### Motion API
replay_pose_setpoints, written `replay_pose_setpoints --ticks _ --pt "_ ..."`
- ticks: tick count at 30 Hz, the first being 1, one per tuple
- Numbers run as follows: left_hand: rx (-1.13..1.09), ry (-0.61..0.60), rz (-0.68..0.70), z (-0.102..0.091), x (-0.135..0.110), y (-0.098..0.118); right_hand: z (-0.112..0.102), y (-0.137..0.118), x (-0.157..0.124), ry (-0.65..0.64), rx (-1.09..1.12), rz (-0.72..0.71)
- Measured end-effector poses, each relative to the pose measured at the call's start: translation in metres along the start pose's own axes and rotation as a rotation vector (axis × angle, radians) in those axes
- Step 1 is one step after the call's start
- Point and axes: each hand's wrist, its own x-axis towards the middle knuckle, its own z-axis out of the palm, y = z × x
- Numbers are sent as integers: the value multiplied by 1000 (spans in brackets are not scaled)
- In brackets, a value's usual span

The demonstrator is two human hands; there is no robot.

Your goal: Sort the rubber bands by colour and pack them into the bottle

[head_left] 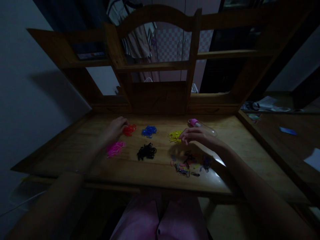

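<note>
Small elastic bands lie sorted in heaps on the wooden desk (240, 146): a red heap (130, 129), a blue heap (149, 131), a yellow heap (175, 136), a pink heap (115, 148) and a black heap (146, 151). A mixed heap (190, 164) lies in front of me. My left hand (115, 128) rests with curled fingers at the red heap. My right hand (194, 134) hovers beside the yellow heap, fingertips pinched together; what they hold is too small to see.
A clear tube with a pink cap (201, 126) lies behind my right hand. The desk's wooden shelf unit (160, 96) rises at the back. A side surface at right carries papers (267, 104) and a blue item (287, 130). My pink-clad lap (162, 220) is below.
</note>
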Motion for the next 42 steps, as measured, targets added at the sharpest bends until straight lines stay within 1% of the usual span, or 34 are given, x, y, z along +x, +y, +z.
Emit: replay_pose_setpoints --ticks 2,7,9,10,12,14,15,17,19,20,22,24,27,29,30,32,34,38,40,42 --pt "-1 3 16 1 -2 1 0 -1 -1 12 5 -12" --pt "7 76 -6 -10 -10 5 -2 -2 0 15 -2 -17" --pt "-43 73 -11 -11 -13 10 -3 -1 1 6 -10 -22" --pt "-82 44 -9 -10 -15 13 -3 -1 1 2 -14 -24" --pt "-167 -73 -2 -5 -19 19 -4 0 1 2 -23 -25" --pt "-205 -185 15 2 -22 23 -4 1 0 14 -23 -23" --pt "-203 -205 24 5 -22 24 -4 1 0 19 -22 -23" --pt "-150 -158 46 9 -21 26 -3 1 -1 19 -17 -22" --pt "-100 -93 76 8 -20 35 -4 0 0 15 -19 -23" --pt "-99 -74 94 7 -20 45 -4 0 0 18 -20 -23" --pt "-161 -60 147 1 -26 76 -4 0 1 38 -14 -27" --pt "-287 -59 200 -2 -37 121 -4 0 1 74 8 -39" --pt "-423 -113 301 -1 -54 193 -4 1 1 163 52 -74" --pt "-469 -154 387 3 -59 230 -5 2 3 219 88 -103" --pt "-476 -165 419 6 -58 244 -6 3 3 237 106 -117" --pt "-475 -163 454 13 -51 263 -8 5 5 258 148 -145" --pt "-474 -171 497 20 -39 274 -10 5 6 276 197 -170" --pt "-462 -212 685 41 -11 288 -11 2 7 336 275 -193" --pt "-414 -244 776 54 1 294 -12 1 6 357 285 -188" --pt "-358 -288 834 67 11 298 -13 -1 6 364 290 -182"
